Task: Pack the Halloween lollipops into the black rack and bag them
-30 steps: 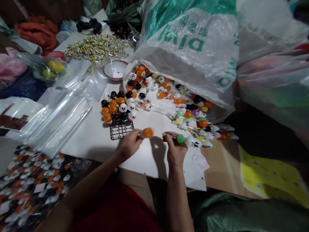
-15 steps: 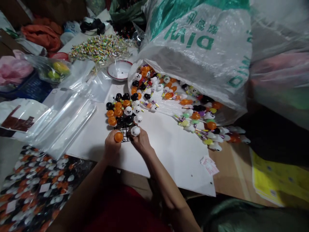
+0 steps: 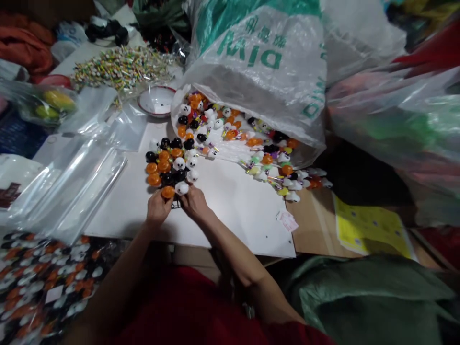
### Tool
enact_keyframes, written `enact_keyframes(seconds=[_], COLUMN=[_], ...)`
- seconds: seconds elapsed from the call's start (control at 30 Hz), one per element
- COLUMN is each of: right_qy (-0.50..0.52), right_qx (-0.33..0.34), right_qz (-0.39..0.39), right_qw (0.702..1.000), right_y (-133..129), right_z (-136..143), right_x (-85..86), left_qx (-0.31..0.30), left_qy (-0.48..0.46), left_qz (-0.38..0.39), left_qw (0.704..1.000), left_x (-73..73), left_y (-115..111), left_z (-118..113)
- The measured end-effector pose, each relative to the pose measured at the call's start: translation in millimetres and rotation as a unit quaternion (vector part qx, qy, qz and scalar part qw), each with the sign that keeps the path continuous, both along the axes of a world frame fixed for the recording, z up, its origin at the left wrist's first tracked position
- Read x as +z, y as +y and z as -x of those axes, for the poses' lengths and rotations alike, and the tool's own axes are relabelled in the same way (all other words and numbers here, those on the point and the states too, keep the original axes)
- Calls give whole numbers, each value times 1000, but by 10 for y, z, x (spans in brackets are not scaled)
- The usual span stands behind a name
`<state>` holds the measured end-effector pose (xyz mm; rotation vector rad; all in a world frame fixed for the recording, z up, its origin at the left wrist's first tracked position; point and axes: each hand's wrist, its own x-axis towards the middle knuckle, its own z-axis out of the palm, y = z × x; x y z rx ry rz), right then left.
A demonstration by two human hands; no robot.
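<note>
- Dim, cluttered room around a flat white work board (image 3: 230, 225).
- Lower left, a clear plastic bag of orange, black and white pieces (image 3: 53, 292); above it, long clear plastic sleeves (image 3: 89, 191) overlap the board's left side.
- Farther back, a white bowl with a red rim (image 3: 141, 101).
- Left hand (image 3: 158, 209): fingers curled in, gripping a glossy orange round-headed plastic piece (image 3: 167, 192) from below, its head showing above them.
- Just beyond both hands, a tight cluster of orange, black and white round-headed pieces (image 3: 172, 163) stands over a black plastic grid (image 3: 176, 204), which shows between the hands.
- Right hand (image 3: 195, 203): fingers drawn together at a white round-headed plastic piece (image 3: 181, 188), beside the orange one; their exact hold is hidden.
- Rightward, a large white-and-green plastic bag (image 3: 258, 62) spills mixed coloured pieces (image 3: 287, 170).
- Far right, a yellow printed sheet (image 3: 373, 227).
</note>
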<state>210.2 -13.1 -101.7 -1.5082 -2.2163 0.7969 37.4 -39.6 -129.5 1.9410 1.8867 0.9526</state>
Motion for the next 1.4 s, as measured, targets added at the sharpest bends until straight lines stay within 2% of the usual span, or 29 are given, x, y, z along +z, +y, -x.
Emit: enact_keyframes(seconds=[0.07, 0.17, 0.3, 0.33, 0.4, 0.47, 0.53, 0.6, 0.67, 0.73, 0.8, 0.83, 0.87, 0.9, 0.93, 0.97, 1.03, 1.1, 1.2, 1.27, 1.33, 1.4], right_qy=[-14, 39, 137, 138, 100, 31, -50, -118, -152, -163, -168, -156, -131, -86, -22, 56, 211, 322, 391, 411, 414, 409], right_qx=[-3, -4, 27, 15, -56, -143, -195, -217, -225, -231, -241, -254, -275, -299, -324, -346, -377, -402, -430, -415, -373, -325], right_qz=[12, 3, 1, 6, -2, -33, -40, 1, 52, 74, 75, 67, 55, 41, 27, 17, 12, 16, 8, 8, 18, 29], right_qw=[1000, 999, 990, 990, 993, 989, 979, 969, 961, 956, 953, 952, 951, 949, 946, 937, 902, 857, 814, 812, 830, 852], right_y=[12, -38, -29, 60, 384, 852, 1321, 1641, 1737, 1622, 1361, 1200, 1031, 860, 692, 530, 237, -3, -261, -371, -430, -438], right_z=[60, 67, -291, -427, -678, -826, -846, -803, -802, -911, -1123, -1250, -1377, -1496, -1600, -1683, -1783, -1808, -1748, -1661, -1540, -1378], right_x=[28, 66, 93, 127, 253, 416, 551, 613, 595, 518, 424, 386, 357, 338, 327, 320, 308, 299, 330, 411, 530, 643], left_qx=[1, 0, 15, 10, -9, -18, -10, 19, 35, -22, -150, -196, -199, -177, -149, -148, -185, -229, -245, -247, -251, -262], left_qy=[7, 2, -44, -56, -74, -73, -61, -49, -27, 14, 69, 99, 131, 162, 191, 220, 253, 258, 250, 246, 242, 237], left_qz=[24, 54, 36, 33, 32, 41, 50, 24, -49, -130, -159, -149, -129, -93, -53, -7, 66, 100, 115, 121, 122, 113], left_qw=[1000, 999, 998, 998, 997, 996, 997, 998, 998, 991, 973, 964, 963, 966, 969, 964, 947, 933, 930, 929, 929, 928], left_x=[50, 146, 127, 103, 76, 98, 150, 187, 178, 151, 173, 218, 284, 362, 443, 515, 605, 613, 547, 509, 487, 459], left_y=[27, 30, -15, 7, 116, 277, 395, 376, 220, 41, 4, 73, 199, 365, 550, 726, 970, 1028, 896, 768, 617, 399], left_z=[-3, -13, -19, -12, 16, 60, 104, 115, 43, -162, -516, -731, -950, -1156, -1336, -1482, -1676, -1772, -1815, -1780, -1661, -1447])
